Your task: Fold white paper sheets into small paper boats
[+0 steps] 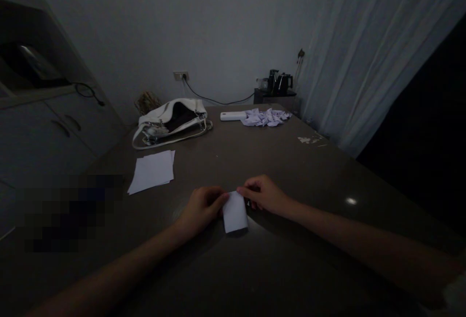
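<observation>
A: Where does the folded paper (235, 214) lie, taking the stack of white sheets (152, 171) as the marker?

B: Nearer the viewer than the stack and to its right, flat on the dark surface (291, 171) — between the two hands.

A: And the hands on it?

B: Both meet at its far edge. The left hand (201, 206) has its grip pressed together on the far left corner; the right hand (262, 193) pinches the far right corner with fingertips closed on the paper. From either grip the sheet runs back toward the person's body, so its long axis points from the fingers to the chest.

A: Which hand is nearer?

B: Neither by much — they touch it at opposite corners, the body of the paper hanging below both.

A: Anything else around?

B: Beyond the stack, a white handbag (171, 122); right of that, a pile of small folded pieces (266, 117) beside a white flat device (233, 115)
</observation>
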Tool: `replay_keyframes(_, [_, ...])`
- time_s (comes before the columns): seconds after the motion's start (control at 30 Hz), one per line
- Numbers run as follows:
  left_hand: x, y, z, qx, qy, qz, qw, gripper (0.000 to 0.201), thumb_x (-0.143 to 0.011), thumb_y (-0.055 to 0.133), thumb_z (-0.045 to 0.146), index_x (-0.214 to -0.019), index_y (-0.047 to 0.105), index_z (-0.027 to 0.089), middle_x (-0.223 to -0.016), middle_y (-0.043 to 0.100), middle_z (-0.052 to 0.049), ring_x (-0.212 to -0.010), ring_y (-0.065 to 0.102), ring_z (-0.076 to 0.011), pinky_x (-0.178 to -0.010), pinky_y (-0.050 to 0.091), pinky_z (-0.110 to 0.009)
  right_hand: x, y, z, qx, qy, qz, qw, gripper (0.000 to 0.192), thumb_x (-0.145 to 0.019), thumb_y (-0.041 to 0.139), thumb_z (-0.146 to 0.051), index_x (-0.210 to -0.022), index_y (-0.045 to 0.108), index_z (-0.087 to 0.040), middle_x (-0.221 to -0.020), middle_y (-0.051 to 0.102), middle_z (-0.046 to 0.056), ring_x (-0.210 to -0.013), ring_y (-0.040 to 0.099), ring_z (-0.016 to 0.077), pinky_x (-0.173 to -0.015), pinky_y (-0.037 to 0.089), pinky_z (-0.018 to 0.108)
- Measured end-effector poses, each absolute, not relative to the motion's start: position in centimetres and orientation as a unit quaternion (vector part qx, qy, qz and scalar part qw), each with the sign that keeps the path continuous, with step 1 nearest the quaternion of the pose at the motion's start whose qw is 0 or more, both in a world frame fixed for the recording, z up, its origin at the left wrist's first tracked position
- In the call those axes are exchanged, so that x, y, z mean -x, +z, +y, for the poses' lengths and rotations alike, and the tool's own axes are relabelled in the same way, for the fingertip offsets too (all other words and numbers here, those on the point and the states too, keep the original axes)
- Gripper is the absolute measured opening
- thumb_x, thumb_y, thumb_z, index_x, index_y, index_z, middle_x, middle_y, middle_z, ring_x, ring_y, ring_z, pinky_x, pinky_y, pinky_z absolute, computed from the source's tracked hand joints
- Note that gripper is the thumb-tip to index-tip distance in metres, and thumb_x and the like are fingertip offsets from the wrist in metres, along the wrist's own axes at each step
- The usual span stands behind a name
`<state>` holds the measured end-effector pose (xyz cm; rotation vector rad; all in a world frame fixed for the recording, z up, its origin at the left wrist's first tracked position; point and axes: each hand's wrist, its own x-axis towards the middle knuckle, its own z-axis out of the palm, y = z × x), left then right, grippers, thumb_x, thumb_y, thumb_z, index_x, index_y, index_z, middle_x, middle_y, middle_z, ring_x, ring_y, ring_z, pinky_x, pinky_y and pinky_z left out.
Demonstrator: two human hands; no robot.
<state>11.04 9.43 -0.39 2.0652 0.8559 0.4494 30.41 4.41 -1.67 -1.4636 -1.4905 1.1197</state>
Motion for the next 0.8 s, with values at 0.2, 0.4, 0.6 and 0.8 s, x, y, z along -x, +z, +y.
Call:
replay_keyframes(0.2, [-11.8, -0.1, 11.9, -0.811, 0.181, 0.357, 0.427, 0.036, -0.085, 0.047, 0.047, -0.069, 0.057, 0.016, -0.055, 0.053, 0.002, -0.046, 0.047, -0.0123, -0.045, 0.034, -0.022, -31.0, -1.0, 7.5, 0.562, 0.458, -0.58, 0.371, 0.026, -0.089, 0.055, -0.027, -0.065, 0.056, -0.015, -0.045, 0.049, -0.006, -0.036, 0.041, 0.0051, -0.037, 0.031, 0.017])
replay_keyframes(0.4, [-11.4, -0.3, 13.8, -0.825, 0.171, 0.336, 0.421, 0.037, -0.089, 0.046, 0.044, -0.068, 0.057, 0.015, -0.058, 0.054, 0.001, -0.054, 0.049, -0.0131, -0.049, 0.036, -0.022, -31.2, -2.0, 8.3, 0.528, 0.405, -0.622, 0.413, 0.03, -0.087, 0.058, -0.034, -0.063, 0.055, -0.015, -0.05, 0.051, -0.004, -0.044, 0.047, 0.0064, -0.043, 0.034, 0.018])
replay_keyframes(0.6, [-11.1, -0.7, 13.8, -0.795, 0.137, 0.332, 0.489, 0.036, -0.09, 0.046, 0.045, -0.072, 0.059, 0.016, -0.058, 0.055, 0.001, -0.054, 0.051, -0.0129, -0.051, 0.037, -0.022, -31.3, -1.9, 7.8, 0.51, 0.468, -0.598, 0.403, 0.03, -0.086, 0.057, -0.036, -0.064, 0.056, -0.016, -0.054, 0.052, -0.003, -0.046, 0.046, 0.0069, -0.044, 0.035, 0.018])
replay_keyframes(0.8, [-11.2, -0.4, 13.8, -0.771, 0.135, 0.326, 0.53, 0.035, -0.087, 0.05, 0.045, -0.068, 0.059, 0.017, -0.054, 0.054, 0.001, -0.052, 0.05, -0.0128, -0.048, 0.036, -0.022, -31.6, -1.7, 7.9, 0.512, 0.473, -0.603, 0.388, 0.032, -0.087, 0.057, -0.038, -0.064, 0.056, -0.016, -0.053, 0.05, -0.003, -0.046, 0.046, 0.0072, -0.044, 0.035, 0.019])
